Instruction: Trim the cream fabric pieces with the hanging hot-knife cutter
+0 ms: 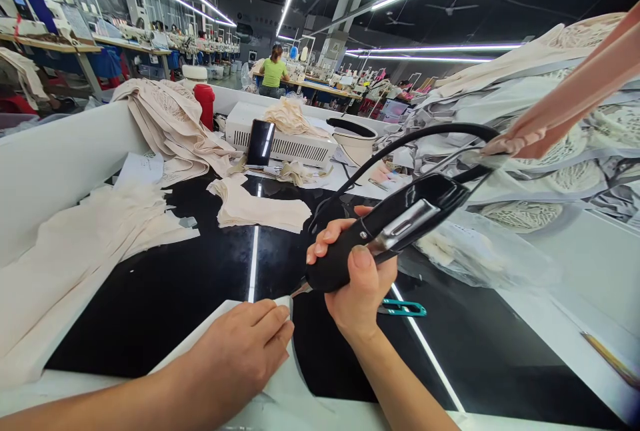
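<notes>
My right hand (363, 277) is wrapped round a black corded handheld cutter (337, 261) with a silver lever along its body. The thumb lies beside the lever. The tool tilts down to the left, and its narrow metal tip meets the edge of a pale fabric piece (300, 394). Whether the tip is touching the cloth or just above it, I cannot tell. My left hand (245, 351) is closed on that fabric close to the tip, fingers together, hiding part of it. A pink cloth strip (565, 104) is tied to the tool's cord end and runs up to the right.
Teal thread snips (404, 308) lie right of my right wrist on the glossy black tabletop (200, 314). Cut beige pieces (263, 207) are stacked ahead. Fabric heaps (75, 251) stand left, with large piles (555, 124) right. Behind are a vented white box (285, 144) and a phone (261, 143).
</notes>
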